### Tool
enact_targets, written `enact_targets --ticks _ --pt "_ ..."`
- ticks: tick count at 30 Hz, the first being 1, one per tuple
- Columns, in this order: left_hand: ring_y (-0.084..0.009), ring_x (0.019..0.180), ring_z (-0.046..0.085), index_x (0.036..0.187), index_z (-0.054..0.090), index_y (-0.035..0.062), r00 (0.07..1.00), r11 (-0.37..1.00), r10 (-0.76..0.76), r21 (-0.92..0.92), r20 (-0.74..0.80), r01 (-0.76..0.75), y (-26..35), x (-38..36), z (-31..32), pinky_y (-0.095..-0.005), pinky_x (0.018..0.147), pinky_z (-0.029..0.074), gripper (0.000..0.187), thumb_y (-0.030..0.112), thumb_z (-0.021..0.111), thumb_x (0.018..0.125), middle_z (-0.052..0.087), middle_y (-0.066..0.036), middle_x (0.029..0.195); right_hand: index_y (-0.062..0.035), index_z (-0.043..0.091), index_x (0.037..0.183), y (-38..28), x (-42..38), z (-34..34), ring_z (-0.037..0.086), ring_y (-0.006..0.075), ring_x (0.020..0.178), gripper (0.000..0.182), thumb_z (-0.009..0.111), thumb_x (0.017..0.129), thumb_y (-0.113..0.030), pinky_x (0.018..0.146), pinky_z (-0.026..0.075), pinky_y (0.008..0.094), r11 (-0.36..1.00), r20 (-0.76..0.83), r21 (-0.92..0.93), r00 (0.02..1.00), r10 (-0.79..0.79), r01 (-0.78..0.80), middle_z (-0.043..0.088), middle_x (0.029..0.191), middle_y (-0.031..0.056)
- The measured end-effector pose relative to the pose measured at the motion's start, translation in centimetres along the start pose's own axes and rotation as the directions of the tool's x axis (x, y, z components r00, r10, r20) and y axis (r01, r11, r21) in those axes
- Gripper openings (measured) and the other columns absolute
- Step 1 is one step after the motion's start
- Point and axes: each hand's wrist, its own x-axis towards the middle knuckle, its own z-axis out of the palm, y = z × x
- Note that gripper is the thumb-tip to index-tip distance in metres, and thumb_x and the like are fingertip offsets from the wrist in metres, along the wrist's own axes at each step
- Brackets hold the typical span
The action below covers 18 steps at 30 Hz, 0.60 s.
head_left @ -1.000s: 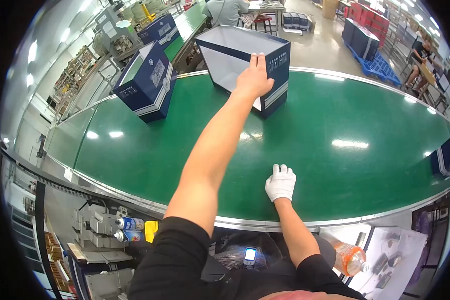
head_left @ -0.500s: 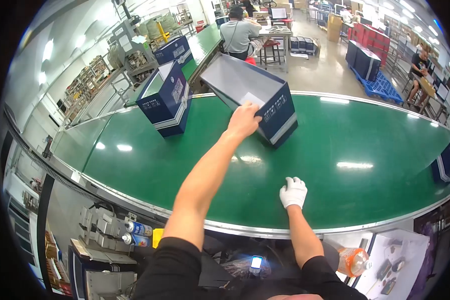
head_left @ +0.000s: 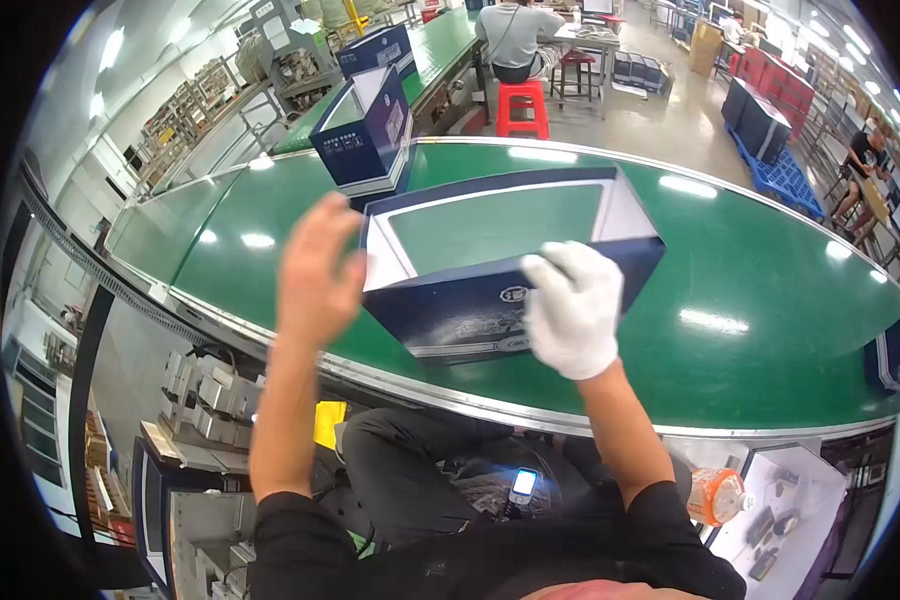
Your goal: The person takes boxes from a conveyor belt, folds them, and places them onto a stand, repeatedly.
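A large navy box with white trim and no top or bottom is lifted just above the near edge of the green conveyor belt; the belt shows through it. My right hand, in a white glove, grips the box's near wall from above. My bare left hand is flat against the box's left end, fingers spread and pointing up. A second navy box stands tilted on the belt farther back.
Another navy box sits at the belt's right edge. A seated person on a red stool works beyond the belt. A lit phone lies in my lap. An orange bottle rests lower right.
The large box has come from the far side of the belt to the near edge. My right hand left the belt and took the box's near wall. My left hand shifted to its left end.
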Motion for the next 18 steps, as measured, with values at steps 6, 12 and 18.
enact_targets --ticks 6,12,18 --pt "-0.0299 0.102 0.053 0.115 0.055 0.003 0.991 0.981 0.135 0.142 -0.008 -0.133 8.2 -5.2 10.5 -0.0403 0.093 0.038 0.046 0.017 0.066 0.073 0.057 -0.013 0.116 -0.0074 0.062 0.096 -0.3 -2.3 5.6 0.054 0.0256 0.06 0.029 0.063 0.067 -0.012 0.064 0.046 0.0346 0.963 0.004 -0.187 0.981 -0.195 0.193 0.059 0.08 0.0088" --pt "-0.024 0.073 0.047 0.092 0.056 0.0092 0.996 0.983 0.084 0.159 0.027 -0.088 8.8 -3.6 10.6 -0.0362 0.07 0.036 0.025 0.023 0.064 0.073 0.054 -0.006 0.083 -0.0106 0.059 0.092 1.7 -2.8 2.7 0.052 0.0227 0.059 0.024 0.063 0.069 -0.013 0.062 0.043 0.0351 0.903 0.301 -0.375 0.949 -0.096 0.211 0.054 0.072 0.0036" --pt "-0.0245 0.064 0.045 0.075 0.052 0.0097 1.0 0.962 0.023 0.271 -0.022 -0.016 4.2 -3.8 8.8 -0.0356 0.06 0.038 0.04 0.045 0.069 0.076 0.048 -0.006 0.072 -0.0102 0.058 0.084 8.0 -4.4 -3.3 0.049 0.0219 0.056 0.015 0.063 0.07 -0.011 0.059 0.04 0.0345 0.895 0.189 -0.428 0.981 -0.051 0.129 0.052 0.067 0.0023"
